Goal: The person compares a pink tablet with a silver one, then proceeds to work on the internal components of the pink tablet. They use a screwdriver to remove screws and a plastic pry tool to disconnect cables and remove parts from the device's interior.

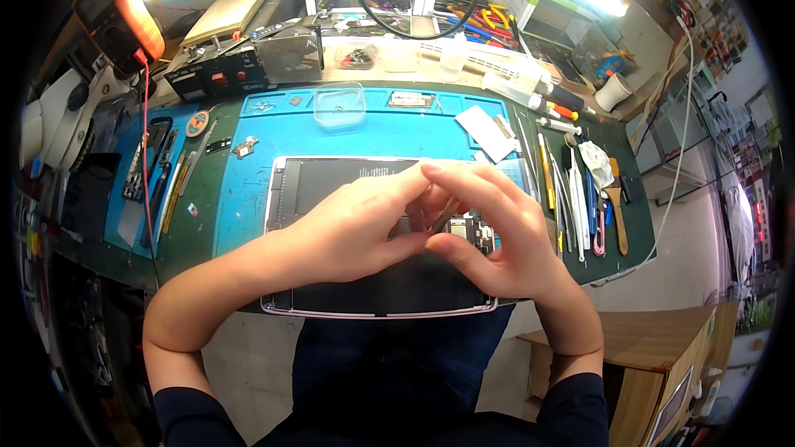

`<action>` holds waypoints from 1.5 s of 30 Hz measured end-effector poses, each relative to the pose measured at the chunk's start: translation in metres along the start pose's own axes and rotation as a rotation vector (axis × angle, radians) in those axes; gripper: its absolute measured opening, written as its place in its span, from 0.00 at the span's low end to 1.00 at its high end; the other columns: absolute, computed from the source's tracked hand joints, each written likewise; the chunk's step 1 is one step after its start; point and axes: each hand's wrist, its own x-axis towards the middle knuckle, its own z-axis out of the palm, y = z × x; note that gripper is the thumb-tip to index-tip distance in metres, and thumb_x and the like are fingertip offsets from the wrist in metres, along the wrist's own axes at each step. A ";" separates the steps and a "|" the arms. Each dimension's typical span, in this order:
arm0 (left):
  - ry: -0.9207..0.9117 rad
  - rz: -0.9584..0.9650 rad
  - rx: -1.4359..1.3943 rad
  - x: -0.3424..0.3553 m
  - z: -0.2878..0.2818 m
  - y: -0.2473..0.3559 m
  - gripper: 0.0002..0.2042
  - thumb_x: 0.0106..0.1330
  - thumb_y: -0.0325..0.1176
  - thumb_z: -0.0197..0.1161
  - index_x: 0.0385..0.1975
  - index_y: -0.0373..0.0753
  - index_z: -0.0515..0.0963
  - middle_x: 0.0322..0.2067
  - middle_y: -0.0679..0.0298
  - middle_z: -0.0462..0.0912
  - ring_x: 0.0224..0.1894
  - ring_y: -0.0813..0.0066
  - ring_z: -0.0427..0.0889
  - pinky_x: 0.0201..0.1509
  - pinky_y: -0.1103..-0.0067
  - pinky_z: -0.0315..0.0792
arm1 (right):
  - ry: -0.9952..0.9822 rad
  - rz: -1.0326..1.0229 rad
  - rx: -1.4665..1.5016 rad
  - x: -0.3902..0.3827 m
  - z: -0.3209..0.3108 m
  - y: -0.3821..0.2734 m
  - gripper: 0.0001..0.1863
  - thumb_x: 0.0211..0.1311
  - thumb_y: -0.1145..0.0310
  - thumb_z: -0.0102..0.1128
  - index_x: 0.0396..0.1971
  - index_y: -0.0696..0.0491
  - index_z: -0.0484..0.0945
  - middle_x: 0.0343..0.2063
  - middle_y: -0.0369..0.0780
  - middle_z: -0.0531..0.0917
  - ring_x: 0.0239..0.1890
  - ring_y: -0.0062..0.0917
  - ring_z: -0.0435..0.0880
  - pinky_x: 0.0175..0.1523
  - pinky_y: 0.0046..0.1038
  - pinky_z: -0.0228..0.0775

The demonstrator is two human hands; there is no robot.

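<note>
An opened tablet (331, 300) with a light metal rim lies in front of me, partly over the blue repair mat (373, 142). Dark battery panels fill most of it, and a bare circuit section (470, 232) shows at its right. Above the tablet's middle, my left hand (364, 219) and my right hand (501, 228) meet, fingers bent and fingertips close together. Both are closed in a pinch around something small between them. The fingers hide most of it, so I cannot tell its kind.
A clear plastic box (339, 106) stands at the mat's back. A white card (487, 134) lies right of it. Brushes (615, 207), tweezers and screwdrivers line the right side; more tools (149, 157) lie left. A red cable (146, 149) hangs at left, and a ring-shaped black frame (416, 36) rises behind.
</note>
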 end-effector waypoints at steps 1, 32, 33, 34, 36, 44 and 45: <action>-0.013 -0.023 0.082 0.001 -0.001 0.002 0.24 0.64 0.34 0.78 0.54 0.33 0.76 0.40 0.59 0.84 0.41 0.67 0.85 0.44 0.71 0.80 | 0.003 -0.032 -0.084 -0.002 0.000 0.003 0.32 0.63 0.86 0.63 0.69 0.55 0.76 0.42 0.43 0.84 0.40 0.29 0.84 0.48 0.29 0.80; 0.476 0.160 0.907 0.027 -0.081 -0.087 0.06 0.69 0.27 0.66 0.42 0.35 0.87 0.37 0.56 0.81 0.47 0.54 0.81 0.53 0.65 0.75 | 0.848 0.068 -0.123 -0.026 -0.057 0.024 0.33 0.74 0.85 0.49 0.77 0.59 0.59 0.47 0.43 0.83 0.46 0.21 0.84 0.51 0.25 0.80; 0.486 0.158 0.900 0.025 -0.083 -0.086 0.06 0.70 0.27 0.66 0.42 0.35 0.87 0.37 0.56 0.81 0.47 0.54 0.81 0.53 0.65 0.75 | 0.850 0.083 -0.111 -0.027 -0.057 0.025 0.33 0.74 0.86 0.49 0.77 0.59 0.59 0.46 0.43 0.83 0.47 0.21 0.84 0.50 0.24 0.80; 0.496 0.156 0.894 0.023 -0.084 -0.085 0.07 0.70 0.28 0.66 0.42 0.35 0.87 0.37 0.56 0.81 0.47 0.54 0.81 0.53 0.66 0.75 | 0.855 0.086 -0.073 -0.027 -0.057 0.025 0.31 0.73 0.84 0.52 0.75 0.58 0.62 0.48 0.43 0.84 0.46 0.20 0.84 0.46 0.22 0.80; 0.499 0.140 0.888 0.026 -0.082 -0.074 0.07 0.71 0.30 0.65 0.41 0.35 0.87 0.37 0.55 0.82 0.46 0.54 0.81 0.52 0.66 0.75 | 0.765 0.187 -0.136 -0.038 -0.066 0.030 0.30 0.73 0.81 0.56 0.73 0.56 0.67 0.47 0.41 0.85 0.44 0.18 0.85 0.44 0.21 0.80; 0.459 0.093 0.839 -0.015 -0.076 -0.035 0.15 0.74 0.25 0.54 0.56 0.35 0.82 0.51 0.52 0.83 0.53 0.58 0.82 0.59 0.67 0.74 | 0.319 0.530 -0.526 -0.060 -0.072 0.033 0.22 0.62 0.76 0.69 0.58 0.54 0.83 0.37 0.40 0.85 0.30 0.24 0.81 0.36 0.27 0.75; 0.539 0.131 0.819 -0.019 -0.076 -0.036 0.17 0.73 0.22 0.53 0.59 0.34 0.80 0.54 0.52 0.82 0.54 0.60 0.82 0.60 0.68 0.73 | 0.277 0.570 -0.568 -0.062 -0.071 0.033 0.22 0.62 0.75 0.69 0.57 0.53 0.83 0.38 0.41 0.85 0.30 0.27 0.82 0.37 0.29 0.76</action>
